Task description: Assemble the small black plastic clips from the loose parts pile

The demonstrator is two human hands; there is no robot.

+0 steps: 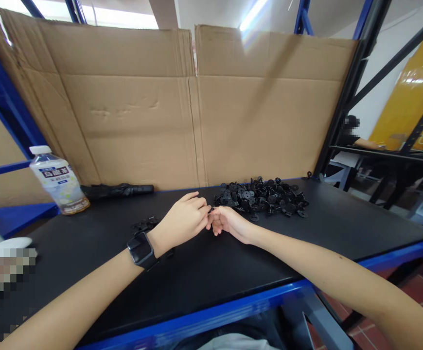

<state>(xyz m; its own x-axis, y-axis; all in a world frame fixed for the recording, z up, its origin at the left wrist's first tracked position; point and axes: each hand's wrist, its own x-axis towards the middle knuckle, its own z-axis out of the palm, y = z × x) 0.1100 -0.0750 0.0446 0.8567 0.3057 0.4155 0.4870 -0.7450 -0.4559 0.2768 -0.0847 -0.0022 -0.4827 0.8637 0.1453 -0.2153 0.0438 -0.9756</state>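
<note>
My left hand [186, 214], with a black watch [141, 249] on its wrist, meets my right hand [229, 222] above the middle of the black table. Between their fingertips is a small black plastic part [210, 210], mostly hidden by the fingers. The fingers of both hands are pinched together around it. Just behind my right hand lies a large heap of round black plastic parts [266, 197], some with holes. A smaller group of black parts [146, 224] sits to the left, partly covered by my left hand and forearm.
A drink bottle [60, 182] stands at the left, beside a folded black umbrella [118, 190]. Cardboard sheets [131, 112] wall off the back of the black tabletop [211, 291]. Blue metal edging [233, 311] runs along the front. A person [353, 133] sits at another table far right.
</note>
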